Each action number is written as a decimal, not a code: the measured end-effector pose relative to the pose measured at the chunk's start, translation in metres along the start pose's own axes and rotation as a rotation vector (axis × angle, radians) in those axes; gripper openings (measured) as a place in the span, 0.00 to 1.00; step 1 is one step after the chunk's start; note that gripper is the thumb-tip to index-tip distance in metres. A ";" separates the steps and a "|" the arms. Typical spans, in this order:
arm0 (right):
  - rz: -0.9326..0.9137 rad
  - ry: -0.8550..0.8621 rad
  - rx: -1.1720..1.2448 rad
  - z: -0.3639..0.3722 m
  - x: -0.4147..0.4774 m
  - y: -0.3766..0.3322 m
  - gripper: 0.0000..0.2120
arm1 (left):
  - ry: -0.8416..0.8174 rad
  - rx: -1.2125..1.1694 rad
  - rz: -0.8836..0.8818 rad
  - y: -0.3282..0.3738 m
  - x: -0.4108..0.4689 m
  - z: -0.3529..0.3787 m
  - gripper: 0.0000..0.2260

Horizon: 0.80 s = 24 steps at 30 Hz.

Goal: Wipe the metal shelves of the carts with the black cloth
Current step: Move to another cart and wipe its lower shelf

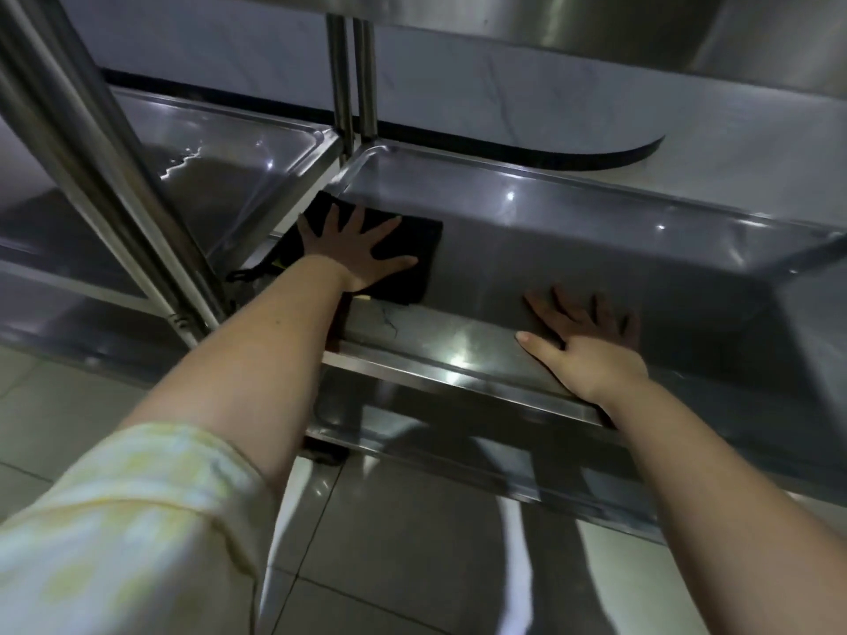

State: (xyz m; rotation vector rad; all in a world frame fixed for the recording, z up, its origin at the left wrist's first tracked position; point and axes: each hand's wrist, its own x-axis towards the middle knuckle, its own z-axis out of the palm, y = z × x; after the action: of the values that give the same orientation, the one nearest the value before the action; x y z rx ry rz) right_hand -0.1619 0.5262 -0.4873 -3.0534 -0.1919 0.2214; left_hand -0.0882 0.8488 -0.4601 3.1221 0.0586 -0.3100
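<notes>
1. A person leans over the right-hand steel cart, both bare forearms stretched out over its shiny, rimmed metal shelf (573, 249).
2. The left hand (355, 249) lies flat on a black square cloth (412, 242), fingers spread wide, palm pressing down; it is not gripping the cloth, only bearing on it.
3. That cloth sits in the near-left corner of the shelf, its left edge riding up against the raised rim beside the upright steel posts (353, 80).
4. A thin black loop or cord (247, 271) trails off the cloth's left side, over the shelf edge.
5. The right hand (591, 348) rests on the shelf's near rim well apart from the cloth, fingers splayed and empty, reflected in the metal.
6. A pale yellow-checked sleeve (123, 520) is pushed up the left arm.
7. To the left stands a second steel cart's shelf (220, 176), touching or just beside the first, with a small streak of water shining on it.
8. Below, a lower steel shelf (458, 433) and grey floor tiles (412, 543) show.
</notes>
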 end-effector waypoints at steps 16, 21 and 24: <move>0.013 -0.031 0.016 -0.001 0.001 -0.002 0.31 | -0.084 -0.076 0.039 0.009 -0.081 0.012 0.35; 0.010 -0.015 0.029 -0.005 0.000 0.000 0.32 | -0.055 -0.091 0.056 -0.005 -0.080 0.010 0.36; 0.009 -0.003 0.034 -0.005 -0.004 0.000 0.32 | -0.068 -0.112 0.021 -0.008 -0.089 0.010 0.39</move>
State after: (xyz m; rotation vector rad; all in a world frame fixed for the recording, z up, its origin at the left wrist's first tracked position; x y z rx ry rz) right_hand -0.1649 0.5252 -0.4822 -3.0209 -0.1724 0.2272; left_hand -0.1780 0.8537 -0.4528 2.9970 0.0409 -0.3979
